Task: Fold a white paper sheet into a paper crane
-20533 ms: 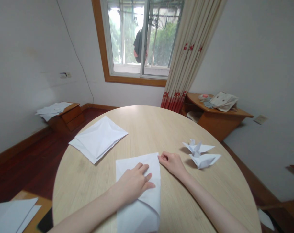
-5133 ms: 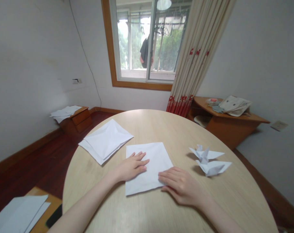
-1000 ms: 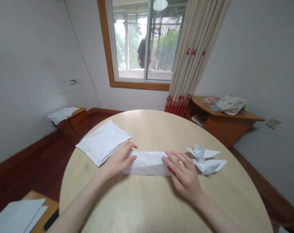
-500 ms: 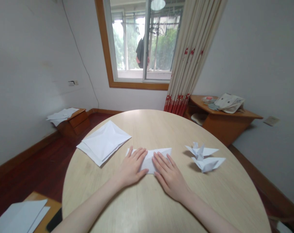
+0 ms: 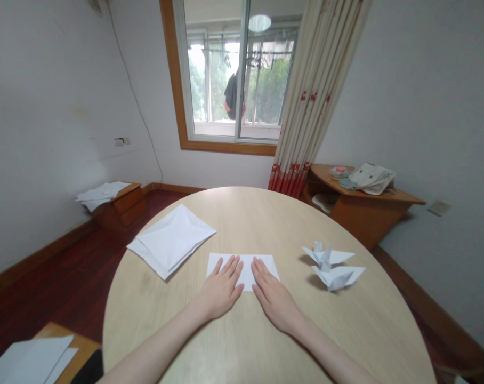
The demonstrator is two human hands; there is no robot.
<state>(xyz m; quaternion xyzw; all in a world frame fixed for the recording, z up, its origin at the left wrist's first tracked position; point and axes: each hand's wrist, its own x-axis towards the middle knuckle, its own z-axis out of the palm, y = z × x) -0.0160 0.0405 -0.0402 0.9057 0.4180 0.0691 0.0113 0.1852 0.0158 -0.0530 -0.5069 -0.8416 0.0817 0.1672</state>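
One folded sheet (image 5: 247, 276) lies on the round counter (image 5: 242, 341), a little below the centre of the frame. The left grip (image 5: 223, 286) and the right grip (image 5: 272, 293) rest side by side with flat fingers on it; in each, the thumb stands apart from the fingers. Some other sheets (image 5: 174, 240) lie piled at the left of the frame, and two paper birds (image 5: 340, 278) are at the right.

White sheet of paper (image 5: 247, 273), folded into a wide rectangle, lying flat on the table (image 5: 261, 218)
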